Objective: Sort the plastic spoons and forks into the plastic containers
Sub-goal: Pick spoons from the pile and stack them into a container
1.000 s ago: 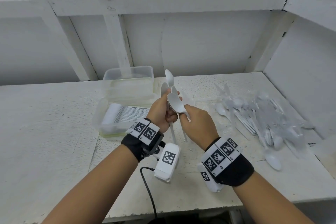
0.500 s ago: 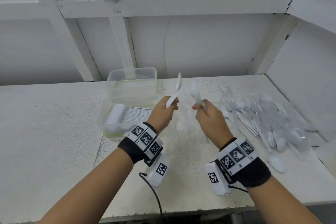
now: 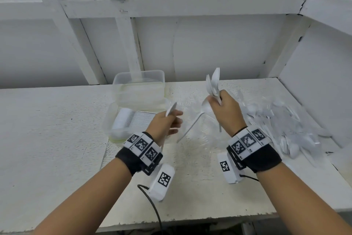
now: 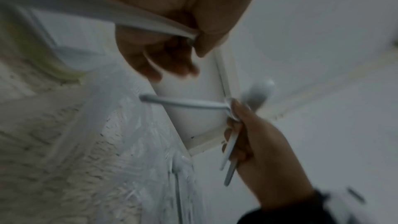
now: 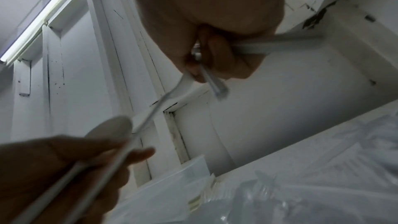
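One spoon (image 3: 170,109), gripped upright in the left hand (image 3: 167,125), sits nearest the container (image 3: 114,118); the right hand (image 3: 224,110) clutches several utensils (image 3: 213,84).

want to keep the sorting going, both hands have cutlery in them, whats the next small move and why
Probably carry the left hand over to the near container just beside it and drop its spoon in. That container is open and closest, while the right hand holds a bundle that looks unsorted, and the pile waits at the right.
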`<state>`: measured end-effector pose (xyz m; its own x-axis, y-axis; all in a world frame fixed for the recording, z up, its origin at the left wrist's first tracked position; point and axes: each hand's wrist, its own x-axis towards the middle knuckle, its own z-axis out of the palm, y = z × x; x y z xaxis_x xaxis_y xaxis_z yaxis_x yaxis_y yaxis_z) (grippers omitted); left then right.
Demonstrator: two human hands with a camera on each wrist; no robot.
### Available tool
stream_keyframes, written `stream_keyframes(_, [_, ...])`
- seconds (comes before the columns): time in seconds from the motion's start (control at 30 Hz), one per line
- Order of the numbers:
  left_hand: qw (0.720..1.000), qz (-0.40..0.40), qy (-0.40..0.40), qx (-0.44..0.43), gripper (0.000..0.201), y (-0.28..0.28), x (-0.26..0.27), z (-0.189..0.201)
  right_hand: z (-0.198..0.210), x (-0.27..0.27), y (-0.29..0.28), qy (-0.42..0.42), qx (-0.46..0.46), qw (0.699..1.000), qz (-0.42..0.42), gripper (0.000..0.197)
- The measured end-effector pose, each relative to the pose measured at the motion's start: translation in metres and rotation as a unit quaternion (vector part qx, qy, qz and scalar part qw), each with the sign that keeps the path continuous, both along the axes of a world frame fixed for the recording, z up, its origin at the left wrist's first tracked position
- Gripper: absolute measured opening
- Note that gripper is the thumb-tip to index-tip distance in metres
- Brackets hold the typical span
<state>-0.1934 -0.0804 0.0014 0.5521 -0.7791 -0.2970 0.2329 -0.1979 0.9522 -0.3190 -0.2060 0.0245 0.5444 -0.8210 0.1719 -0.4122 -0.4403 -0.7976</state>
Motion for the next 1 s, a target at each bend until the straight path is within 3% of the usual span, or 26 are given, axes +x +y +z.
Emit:
stream_keyframes(0.1, [0.998, 0.010, 0.062, -0.025, 0.008, 0.001, 0.005, 0.002, 0.009, -0.003, 0.000, -0.028, 0.008, 0.998, 0.055, 0.022])
stream_keyframes(0.27, [0.989, -0.033, 0.139, -0.038, 0.041, -0.008, -0.010, 0.012, 0.009, 0.007, 0.014, -0.040, 0.007, 0.990, 0.132, 0.025])
stream_keyframes(0.37, [0.993, -0.056, 0.107, -0.018, 0.057, -0.014, -0.020, 0.011, 0.003, 0.014, 0.018, -0.025, -0.001, 0.987, 0.158, 0.026])
stream_keyframes(0.6, [0.988, -0.050, 0.124, -0.077, 0.054, -0.018, -0.026, 0.010, -0.004, 0.012, 0.022, 0.044, -0.102, 0.990, 0.084, 0.041])
stream_keyframes(0.8, [0.983, -0.059, 0.148, -0.092, 0.058, -0.018, -0.026, 0.012, -0.001, 0.013, 0.019, 0.120, -0.119, 0.985, 0.034, 0.051])
stream_keyframes(0.9, [0.983, -0.049, 0.144, -0.099, 0.049, -0.020, -0.025, 0.008, 0.001, 0.014, 0.022, 0.130, -0.138, 0.981, 0.052, 0.046])
stream_keyframes(1.0, [0.981, -0.026, 0.159, -0.111, 0.048, -0.019, -0.020, 0.007, 0.003, 0.012, 0.022, 0.093, -0.111, 0.986, 0.086, 0.023])
